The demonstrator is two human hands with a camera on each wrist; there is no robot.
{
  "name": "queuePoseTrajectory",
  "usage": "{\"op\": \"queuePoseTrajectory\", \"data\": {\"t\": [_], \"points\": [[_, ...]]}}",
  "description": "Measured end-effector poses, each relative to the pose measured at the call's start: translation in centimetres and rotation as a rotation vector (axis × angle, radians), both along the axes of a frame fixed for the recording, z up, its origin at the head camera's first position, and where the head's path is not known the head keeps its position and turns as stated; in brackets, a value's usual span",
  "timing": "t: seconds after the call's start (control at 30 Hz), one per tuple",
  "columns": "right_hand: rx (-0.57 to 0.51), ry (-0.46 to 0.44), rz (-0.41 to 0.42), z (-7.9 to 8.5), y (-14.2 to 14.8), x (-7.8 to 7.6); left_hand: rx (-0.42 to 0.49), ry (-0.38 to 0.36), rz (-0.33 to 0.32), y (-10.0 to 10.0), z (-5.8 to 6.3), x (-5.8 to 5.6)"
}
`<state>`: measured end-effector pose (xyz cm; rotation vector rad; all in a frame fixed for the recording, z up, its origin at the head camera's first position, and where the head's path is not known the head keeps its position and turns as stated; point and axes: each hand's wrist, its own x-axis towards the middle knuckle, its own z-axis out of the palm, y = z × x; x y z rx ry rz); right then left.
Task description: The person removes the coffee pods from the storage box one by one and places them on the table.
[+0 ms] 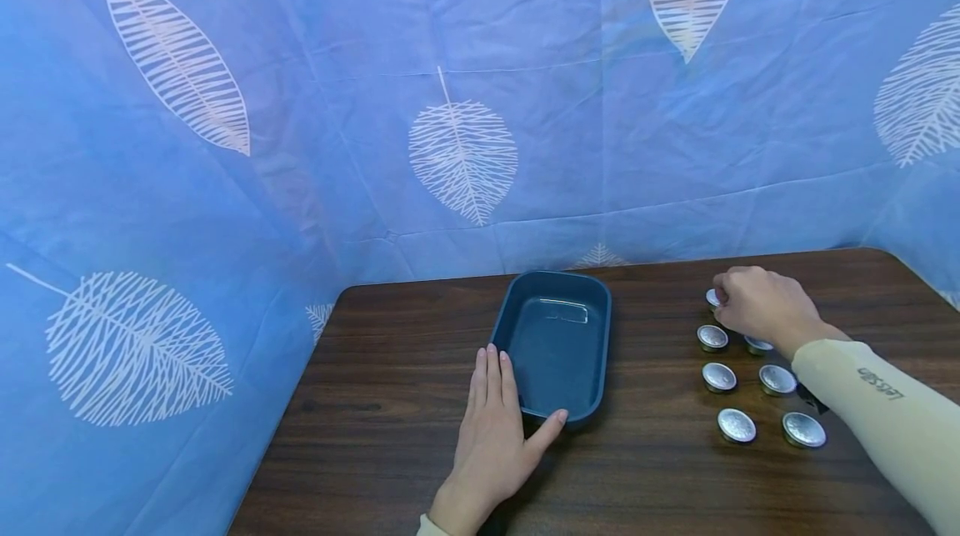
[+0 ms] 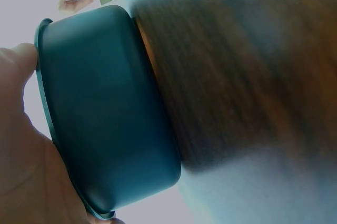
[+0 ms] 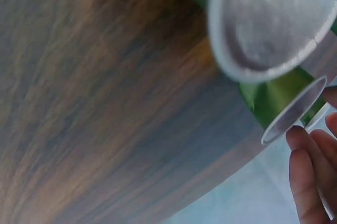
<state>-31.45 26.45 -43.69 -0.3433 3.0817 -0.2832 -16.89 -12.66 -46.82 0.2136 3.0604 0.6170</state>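
Observation:
A dark teal rectangular dish (image 1: pixel 564 353) stands upright on the table, with nothing inside it. My left hand (image 1: pixel 491 444) rests against its near left corner, fingers straight along the left rim and thumb at the near rim. In the left wrist view the dish's outer wall (image 2: pixel 105 108) fills the middle. At the back of the group of coffee capsules, my right hand (image 1: pixel 761 307) has its fingertips round a capsule (image 1: pixel 712 298). The right wrist view shows thumb and fingers (image 3: pixel 301 176) at opposite sides of a green capsule's silver lid (image 3: pixel 295 109).
More foil-lidded capsules stand in two rough columns on the right, among them one at the front left (image 1: pixel 737 425) and one at the front right (image 1: pixel 803 429). The brown wooden table (image 1: pixel 375 403) ends at a blue leaf-print cloth (image 1: pixel 360 102) behind and to the left.

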Motion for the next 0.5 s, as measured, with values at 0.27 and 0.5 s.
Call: {"op": "queuePoseTrajectory", "data": {"t": [0.27, 0.5], "points": [[-0.022, 0.002, -0.009, 0.8, 0.9, 0.1, 0.005, 0.016, 0.0, 0.2, 0.1, 0.0], [-0.025, -0.004, -0.023, 1.0, 1.3, 0.4, -0.003, 0.009, 0.0, 0.1, -0.1, 0.0]]}}
